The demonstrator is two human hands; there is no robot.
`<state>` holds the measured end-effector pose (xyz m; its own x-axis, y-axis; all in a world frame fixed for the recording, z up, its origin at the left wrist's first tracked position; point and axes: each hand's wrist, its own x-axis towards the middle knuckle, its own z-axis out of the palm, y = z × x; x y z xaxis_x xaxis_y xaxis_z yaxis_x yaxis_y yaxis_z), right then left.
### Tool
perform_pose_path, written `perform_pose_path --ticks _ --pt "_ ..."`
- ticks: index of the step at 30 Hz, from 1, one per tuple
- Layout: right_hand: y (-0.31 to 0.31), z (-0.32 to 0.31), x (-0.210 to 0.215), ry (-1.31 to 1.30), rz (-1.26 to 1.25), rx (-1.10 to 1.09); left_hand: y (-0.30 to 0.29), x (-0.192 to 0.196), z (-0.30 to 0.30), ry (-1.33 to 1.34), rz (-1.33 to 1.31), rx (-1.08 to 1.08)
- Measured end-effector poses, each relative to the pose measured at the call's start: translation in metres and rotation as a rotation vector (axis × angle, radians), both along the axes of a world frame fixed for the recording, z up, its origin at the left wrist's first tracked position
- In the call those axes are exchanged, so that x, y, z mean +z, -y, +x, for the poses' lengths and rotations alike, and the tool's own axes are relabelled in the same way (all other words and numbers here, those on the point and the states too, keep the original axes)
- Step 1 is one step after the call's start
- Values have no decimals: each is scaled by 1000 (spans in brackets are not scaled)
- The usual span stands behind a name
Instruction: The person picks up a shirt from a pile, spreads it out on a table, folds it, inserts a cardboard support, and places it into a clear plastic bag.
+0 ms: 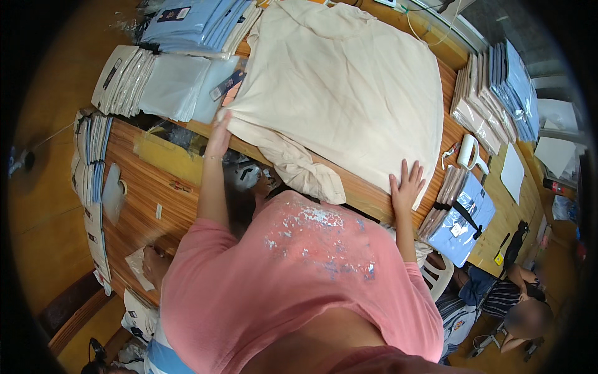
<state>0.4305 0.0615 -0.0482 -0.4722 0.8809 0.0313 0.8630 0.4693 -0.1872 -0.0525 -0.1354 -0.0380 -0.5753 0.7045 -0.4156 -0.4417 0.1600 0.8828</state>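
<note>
Cream cloth (349, 93) (creased) on table (361, 194)

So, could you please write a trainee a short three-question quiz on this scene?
1. True or false: the bare right hand has its fingers spread.
2. Where on the cream cloth garment is the bare left hand? A) near-left corner; B) far edge; C) middle.
3. Fill in: across the plastic-wrapped light-blue bundle lies a ____ strap.

Key: 1 true; 2 A; 3 black.

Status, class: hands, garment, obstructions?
Left hand grips cream garment at left; right hand spread flat on it. Laid out, bunched at front. Dark tag beside left edge.
</note>
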Motion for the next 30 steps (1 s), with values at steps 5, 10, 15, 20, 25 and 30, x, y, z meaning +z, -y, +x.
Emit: perform_pose_path --ticks 5,10,15,20,25,30 --pt "20 2 -11 9 8 -80 12 -16 58 -47 -35 -166" --pt "55 9 -4 34 -55 -133 24 46 36 257 -158 -276" --pt "85 25 18 118 -5 -109 44 118 -43 -644 -871 -586" --pt "-35 -38 28 -204 164 -32 -72 51 -53 -1142 -181 -166" --pt "-114 -99 23 -85 190 80 -185 -9 -108 -1529 -508 -46" --pt "-92 -49 -10 21 118 -138 -220 -7 -159 -1274 -430 -67"
